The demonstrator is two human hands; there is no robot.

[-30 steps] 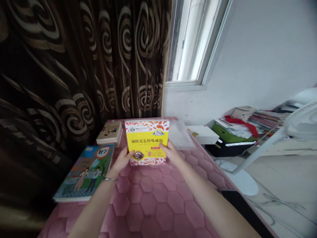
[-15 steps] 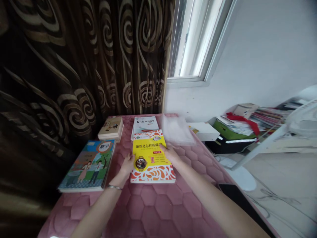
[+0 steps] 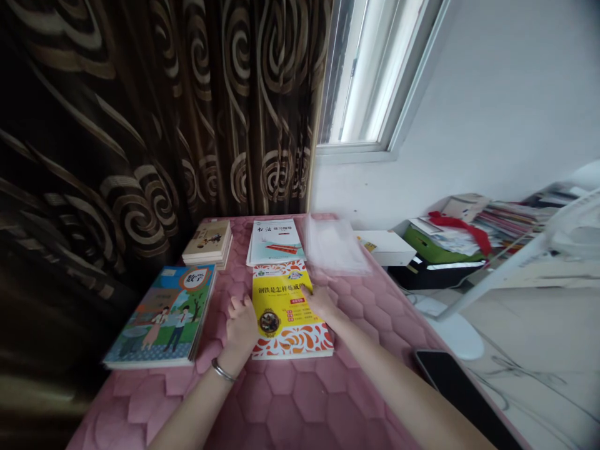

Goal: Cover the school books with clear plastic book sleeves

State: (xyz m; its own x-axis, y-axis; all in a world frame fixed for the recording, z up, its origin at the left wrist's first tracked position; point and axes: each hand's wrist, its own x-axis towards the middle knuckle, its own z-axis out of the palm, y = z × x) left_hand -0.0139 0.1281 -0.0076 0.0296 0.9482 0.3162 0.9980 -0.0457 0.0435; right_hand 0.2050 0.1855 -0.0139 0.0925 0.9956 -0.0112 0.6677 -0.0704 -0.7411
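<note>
A yellow paperback book (image 3: 276, 304) with orange-and-white patterned ends lies face up on the pink quilted tabletop cover (image 3: 300, 400). My right hand (image 3: 322, 304) grips its right edge, fingertips over the cover and the rest of the fingers partly hidden. Against the left edge rests my left hand (image 3: 241, 326), its fingers loosely bent and a little apart, with a bracelet (image 3: 223, 370) at the wrist. Just behind the yellow book is a stack of white-and-teal calligraphy books (image 3: 277, 240). To the left lies a stack topped by a blue-green math textbook (image 3: 164, 319).
Small tan books (image 3: 206, 242) are stacked at the back left. Clear plastic sleeves (image 3: 335, 245) lie at the back right, near a white box (image 3: 387, 247). A dark phone (image 3: 462, 394) lies along the right edge. A white fan (image 3: 506, 269) stands beyond; a patterned curtain (image 3: 234, 112) hangs behind.
The yellow book has moved slightly toward me and down, uncovering more of the calligraphy book. My left hand has loosened from its left edge; my right hand stays on the right edge.
</note>
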